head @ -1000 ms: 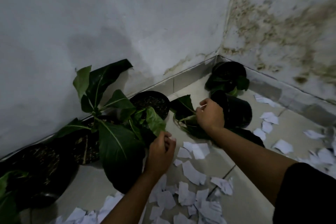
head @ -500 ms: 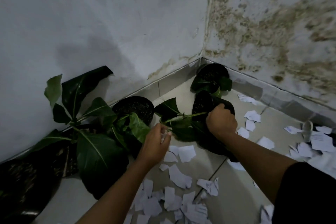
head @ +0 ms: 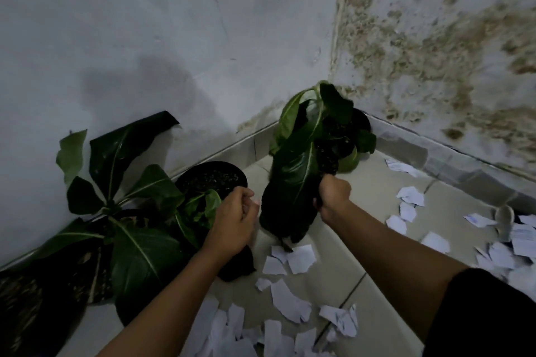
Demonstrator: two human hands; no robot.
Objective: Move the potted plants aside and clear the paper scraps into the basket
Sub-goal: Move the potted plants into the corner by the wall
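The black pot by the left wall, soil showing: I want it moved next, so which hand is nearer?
Left. The left hand hovers beside the black pot; the right hand grips the lifted plant farther right.

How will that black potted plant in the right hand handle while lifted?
Black potted plant: likely top-heavy, since tall leaves rise above the right hand, whose grip is on the rim. The pot looks like a soft bag, probably saggy. Leaves probably flop.

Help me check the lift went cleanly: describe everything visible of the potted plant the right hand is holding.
The potted plant is a soft-looking black pot with broad, glossy dark-green leaves, pale midribs, and one lighter leaf arching on top. It appears lifted and tilted. The right hand grips its rim; the left hand is close beside it, contact unclear. Paper scraps lie below.
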